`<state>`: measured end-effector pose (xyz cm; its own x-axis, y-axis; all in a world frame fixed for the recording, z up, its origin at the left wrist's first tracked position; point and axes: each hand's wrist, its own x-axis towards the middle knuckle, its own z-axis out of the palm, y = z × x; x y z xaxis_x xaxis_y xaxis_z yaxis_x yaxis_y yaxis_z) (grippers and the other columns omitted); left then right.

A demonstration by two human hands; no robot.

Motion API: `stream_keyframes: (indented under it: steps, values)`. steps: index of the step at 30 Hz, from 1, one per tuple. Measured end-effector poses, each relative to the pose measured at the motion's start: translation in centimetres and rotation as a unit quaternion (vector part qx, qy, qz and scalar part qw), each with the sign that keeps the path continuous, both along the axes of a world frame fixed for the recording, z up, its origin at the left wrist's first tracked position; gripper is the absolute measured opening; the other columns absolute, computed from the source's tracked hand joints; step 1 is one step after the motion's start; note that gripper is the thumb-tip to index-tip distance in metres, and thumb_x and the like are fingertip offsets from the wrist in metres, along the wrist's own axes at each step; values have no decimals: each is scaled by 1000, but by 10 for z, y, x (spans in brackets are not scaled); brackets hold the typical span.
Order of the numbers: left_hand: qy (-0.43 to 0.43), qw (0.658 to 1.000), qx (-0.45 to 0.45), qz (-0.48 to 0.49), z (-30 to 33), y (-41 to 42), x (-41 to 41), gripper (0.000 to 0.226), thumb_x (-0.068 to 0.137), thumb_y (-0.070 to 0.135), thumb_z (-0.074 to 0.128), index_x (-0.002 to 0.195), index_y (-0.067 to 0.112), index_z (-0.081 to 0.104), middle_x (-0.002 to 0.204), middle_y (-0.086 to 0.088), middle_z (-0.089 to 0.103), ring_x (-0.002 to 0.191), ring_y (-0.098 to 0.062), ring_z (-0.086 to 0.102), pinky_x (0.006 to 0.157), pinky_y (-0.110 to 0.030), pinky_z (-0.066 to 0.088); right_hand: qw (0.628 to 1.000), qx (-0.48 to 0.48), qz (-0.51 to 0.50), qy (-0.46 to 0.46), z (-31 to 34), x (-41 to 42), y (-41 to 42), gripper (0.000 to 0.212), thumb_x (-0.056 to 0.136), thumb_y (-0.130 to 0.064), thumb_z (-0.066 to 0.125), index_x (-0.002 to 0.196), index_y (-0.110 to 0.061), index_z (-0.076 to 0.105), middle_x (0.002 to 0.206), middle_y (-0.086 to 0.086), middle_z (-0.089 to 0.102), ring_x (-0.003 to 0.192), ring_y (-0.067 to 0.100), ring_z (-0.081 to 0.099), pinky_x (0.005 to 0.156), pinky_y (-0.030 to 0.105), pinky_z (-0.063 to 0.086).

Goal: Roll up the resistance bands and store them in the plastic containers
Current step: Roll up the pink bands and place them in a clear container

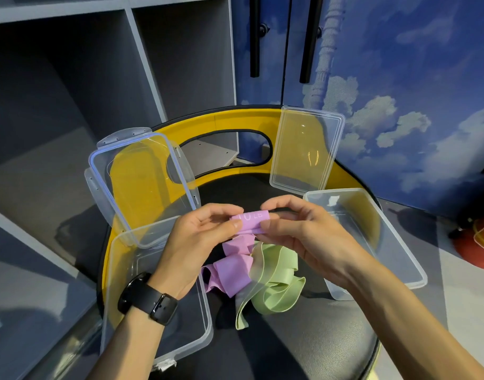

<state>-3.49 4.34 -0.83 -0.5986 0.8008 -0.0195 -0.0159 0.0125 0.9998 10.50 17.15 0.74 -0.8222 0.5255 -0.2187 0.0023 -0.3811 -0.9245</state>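
A purple resistance band point(250, 222) marked "10 LB" is partly rolled at its top end, and its loose tail hangs down in folds onto the chair. My left hand point(199, 242) pinches the left end of the roll. My right hand point(301, 231) pinches the right end. Below them a green resistance band point(276, 281) lies crumpled and unrolled on the black seat. A clear plastic container point(120, 283) sits under my left wrist, and a second clear container point(386, 234) sits at the right; both look empty.
The containers rest on a black chair seat point(304, 338) with a yellow backrest point(227, 122). A clip lid point(136, 182) leans at the left and a plain lid point(306, 149) at the right. Grey shelves stand on the left; a red object point(476, 248) lies on the floor.
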Motion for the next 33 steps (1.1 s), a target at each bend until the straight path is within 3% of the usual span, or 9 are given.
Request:
stream_keyframes:
  steps: [4,9,14,20,26,30,33]
  values:
    - [12,1000,2,-6,1,-1,0,24,83,-1,67,95,18,74,97,-3,75,93,-15,70,76,-21,55,1000,-5,-24,-11,-2,-2,0,18,82,-2,70,99,-7,67,87,11,73,78,20,70,82,31,60]
    - [41,998,-22,-29,4,-5,-1,21,83,7,69,100,19,74,99,-1,75,97,-16,70,83,-26,56,999,35,-24,-21,-4,-1,1,11,82,0,70,92,-6,70,91,17,72,84,25,71,83,29,60]
    - [171,981,-91,-32,7,-7,-5,18,81,25,74,99,29,75,92,13,76,91,-3,70,82,-23,57,992,121,-2,-47,-7,-2,-1,15,82,0,73,95,-8,71,100,28,70,87,30,70,90,39,58]
    - [178,974,-116,-77,8,-6,-7,23,80,22,75,102,28,74,93,12,76,90,-3,71,85,-27,58,981,181,24,-61,-11,-3,-3,16,81,-4,76,91,-15,73,95,17,73,89,35,70,93,47,55]
    - [182,971,-125,-92,6,-5,-11,21,79,18,77,100,22,75,89,7,77,86,-8,72,84,-33,59,980,186,32,-57,-15,-3,-1,21,80,0,74,97,-13,71,98,19,72,95,40,68,95,50,54]
    - [201,966,-131,-94,5,-5,-11,22,78,20,78,99,25,75,90,8,76,86,-10,72,86,-40,58,979,194,37,-57,-17,-4,0,23,79,0,75,97,-14,70,100,17,73,96,34,70,93,43,55]
    - [214,961,-143,-102,7,-8,-13,26,76,23,79,101,28,75,92,10,75,87,-8,71,87,-36,57,977,200,45,-55,-18,-5,-2,24,79,1,75,99,-11,70,100,16,73,96,31,70,91,38,57]
